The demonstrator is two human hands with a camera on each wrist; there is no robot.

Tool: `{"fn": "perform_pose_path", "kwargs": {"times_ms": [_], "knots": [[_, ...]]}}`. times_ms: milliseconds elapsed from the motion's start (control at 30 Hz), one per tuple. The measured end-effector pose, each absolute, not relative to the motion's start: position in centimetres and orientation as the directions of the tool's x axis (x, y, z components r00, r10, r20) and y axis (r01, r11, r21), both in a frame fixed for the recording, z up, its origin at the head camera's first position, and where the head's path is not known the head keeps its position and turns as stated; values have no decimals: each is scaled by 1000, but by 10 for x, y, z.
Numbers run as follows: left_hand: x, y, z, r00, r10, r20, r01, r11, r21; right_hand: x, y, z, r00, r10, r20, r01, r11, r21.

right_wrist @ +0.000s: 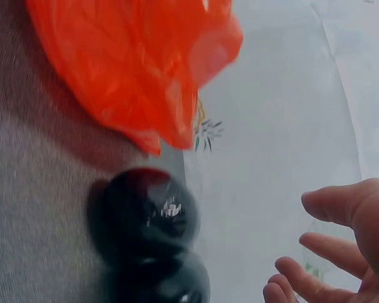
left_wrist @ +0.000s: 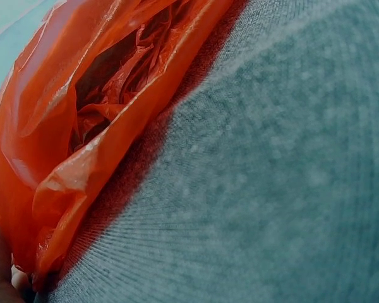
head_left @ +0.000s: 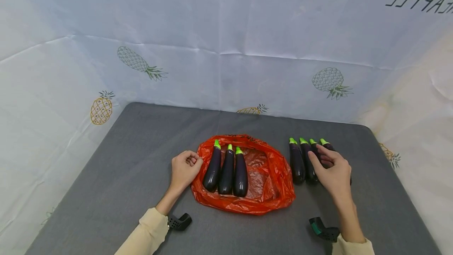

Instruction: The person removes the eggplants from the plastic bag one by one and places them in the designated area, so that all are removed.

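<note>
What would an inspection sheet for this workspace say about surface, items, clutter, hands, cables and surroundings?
Surface: grey-covered table.
Job's things: red plastic bag, open, holding three eggplants; four more eggplants beside it on the right, some partly hidden.
Clutter: nothing seen.
Hands: left hand pinches the bag's left edge; right hand open over the right-hand eggplants.
Cables: nothing seen.
Surroundings: pale cloth backdrop with pineapple prints.

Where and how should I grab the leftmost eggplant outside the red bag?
Probably by the narrow neck just below its green cap, from above, pinching across. The leftmost eggplant lies flat, and its slim top leaves more room beside the red plastic bag and second eggplant than its fat wide end.
</note>
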State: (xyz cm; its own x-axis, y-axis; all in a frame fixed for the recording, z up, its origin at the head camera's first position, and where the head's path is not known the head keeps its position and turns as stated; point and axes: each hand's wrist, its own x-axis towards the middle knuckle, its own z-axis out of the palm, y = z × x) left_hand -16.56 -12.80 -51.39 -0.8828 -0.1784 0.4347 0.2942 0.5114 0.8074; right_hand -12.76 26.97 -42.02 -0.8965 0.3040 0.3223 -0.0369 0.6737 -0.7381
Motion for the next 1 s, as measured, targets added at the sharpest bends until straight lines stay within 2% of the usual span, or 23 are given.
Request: {"fn": "perform_pose_path", "kwargs": {"times_ms": [233, 567, 1000], "knots": [[-165, -127, -512, -887, -176, 426, 288, 510, 811, -128, 258, -421, -902, 260, 344, -98, 653, -751], [-165, -128, -513, -884, -180, 431, 290, 513, 808, -127, 241, -421, -921, 255, 295, -67, 642, -764], [-164, -128, -511, -893, -172, 416, 283, 503, 816, -124, 222, -421, -948, 166, 273, -113, 626, -772]]}}
